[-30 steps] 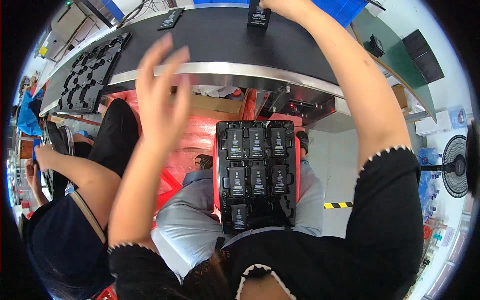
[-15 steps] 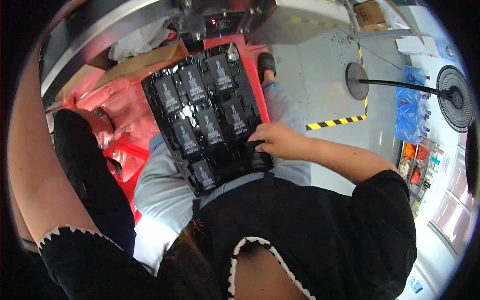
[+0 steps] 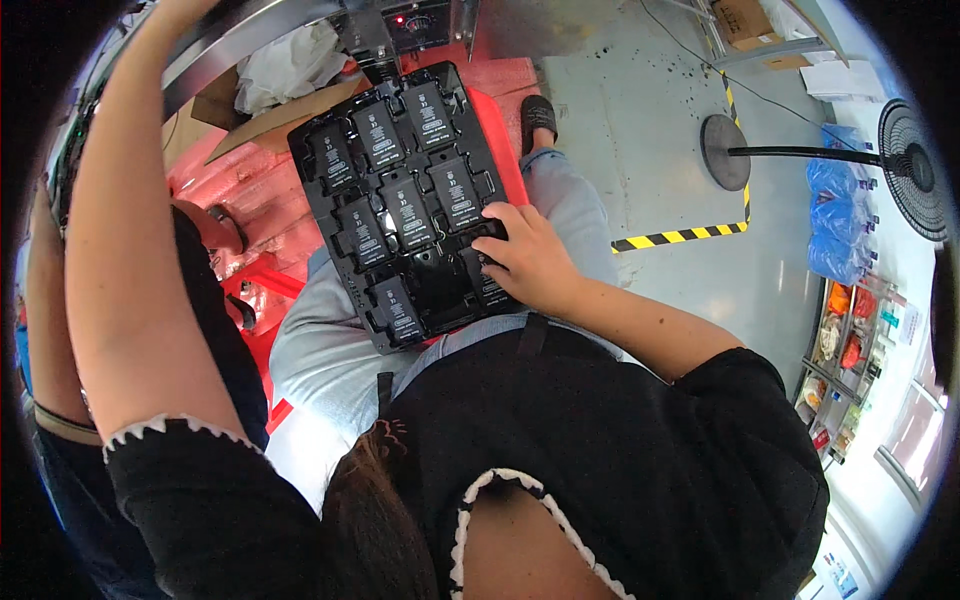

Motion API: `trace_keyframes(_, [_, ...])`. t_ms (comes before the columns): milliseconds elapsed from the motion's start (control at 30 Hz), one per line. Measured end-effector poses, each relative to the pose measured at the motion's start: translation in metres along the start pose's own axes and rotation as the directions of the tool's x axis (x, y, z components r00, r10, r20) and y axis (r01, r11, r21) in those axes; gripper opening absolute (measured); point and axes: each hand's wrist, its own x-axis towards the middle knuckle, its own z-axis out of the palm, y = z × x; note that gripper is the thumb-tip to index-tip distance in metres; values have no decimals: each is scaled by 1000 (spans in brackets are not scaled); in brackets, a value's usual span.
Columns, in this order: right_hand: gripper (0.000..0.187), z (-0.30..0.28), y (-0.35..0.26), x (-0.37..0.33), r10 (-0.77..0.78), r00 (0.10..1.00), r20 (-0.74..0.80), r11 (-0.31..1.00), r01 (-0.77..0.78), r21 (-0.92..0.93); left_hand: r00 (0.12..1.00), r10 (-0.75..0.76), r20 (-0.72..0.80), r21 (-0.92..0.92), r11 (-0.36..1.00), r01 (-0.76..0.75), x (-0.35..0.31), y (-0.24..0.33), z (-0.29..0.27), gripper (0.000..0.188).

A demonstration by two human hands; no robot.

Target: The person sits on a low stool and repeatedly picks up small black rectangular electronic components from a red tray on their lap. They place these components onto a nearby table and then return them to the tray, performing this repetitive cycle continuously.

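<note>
A black moulded plastic tray (image 3: pixel 350 285) lies tilted across my lap. Several flat black batteries with white print sit in its pockets, among them a middle one (image 3: pixel 407 212) and a near left one (image 3: pixel 398 308). One pocket in the near row (image 3: pixel 440 285) holds no battery. My right hand (image 3: pixel 535 255) rests on the tray's right side, fingers apart and slightly bent. Its fingertips lie by the near right battery (image 3: pixel 488 280), which the hand partly covers. My left arm stretches up and away along the left, with its hand beyond the upper edge of the picture.
Ahead stands a metal machine (image 3: pixel 418 25) with a red light. Below it is an open cardboard box (image 3: pixel 290 120) with white plastic. Red stools and pink wrap lie left, beside another person's arm (image 3: pixel 50 310). A black standing fan (image 3: pixel 725 150) and striped floor tape (image 3: pixel 680 238) are right.
My right hand's fingers have spread and shifted slightly forward along the tray's edge. My left arm reaches further up and rightward. The whole view has shifted a little.
</note>
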Motion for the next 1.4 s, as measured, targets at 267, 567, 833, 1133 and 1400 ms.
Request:
trace_keyframes(267, [50,17,13,-31,19,967,-255,999,-7,48,889,433,-151,-32,896,-443,-206,52,66,88])
trace_keyframes(567, [48,-6,14,-1,-20,933,-360,980,90,177,926,255,279,-152,964,-220,-374,46,173,75])
trace_keyframes(833, [45,-98,-64,128,-564,594,-574,814,519,-262,953,195,230,-28,981,-194,-379,53,173,78])
trace_keyframes(1133, [59,-113,-41,235,-546,810,-213,670,270,-691,956,237,173,16,970,-244,-371,48,181,72])
trace_keyframes(1400, [36,-87,-114,120,-641,747,-177,650,406,-642,968,-249,-18,-680,713,171,-359,25,160,74])
